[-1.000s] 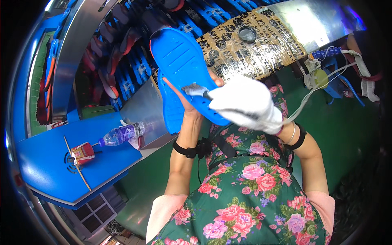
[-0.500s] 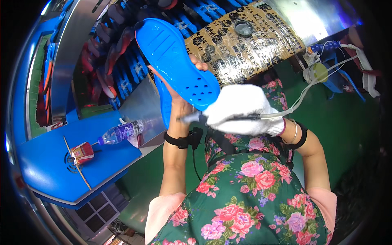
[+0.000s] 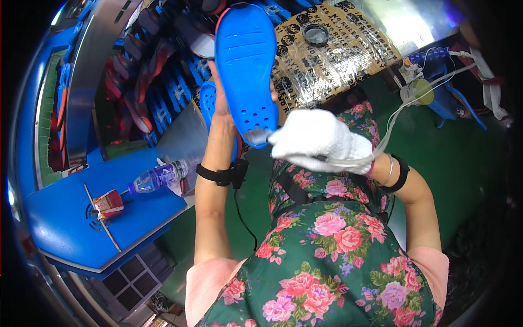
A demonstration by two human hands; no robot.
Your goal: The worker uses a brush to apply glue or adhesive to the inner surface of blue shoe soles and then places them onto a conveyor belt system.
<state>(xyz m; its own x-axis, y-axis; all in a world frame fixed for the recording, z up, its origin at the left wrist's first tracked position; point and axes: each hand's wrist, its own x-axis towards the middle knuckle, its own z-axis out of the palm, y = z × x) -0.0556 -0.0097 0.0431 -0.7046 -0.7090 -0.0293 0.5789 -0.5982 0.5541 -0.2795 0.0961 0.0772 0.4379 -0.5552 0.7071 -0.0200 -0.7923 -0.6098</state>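
Observation:
My bare left hand is closed around a blue shoe sole, standing nearly upright with its grooves and a cluster of small holes facing me. Behind it, beside my left wrist, a second blue sole partly shows; whether the same hand grips both is hidden. A white knitted glove covers my right hand, closed on a brush-like tool whose grey, blurred tip lies over the holed lower end of the front sole. From the glove a pale hose runs up to the right.
A taped brown board bears a round dark dish. Racks of dark red soles and blue ones stand at the far left. On the blue ledge are a plastic bottle, a red box and a thin stick.
My left hand has moved left and away from me, turning the front sole more upright. The tool's tip, formerly below the sole near my left wrist, is now over its lower end.

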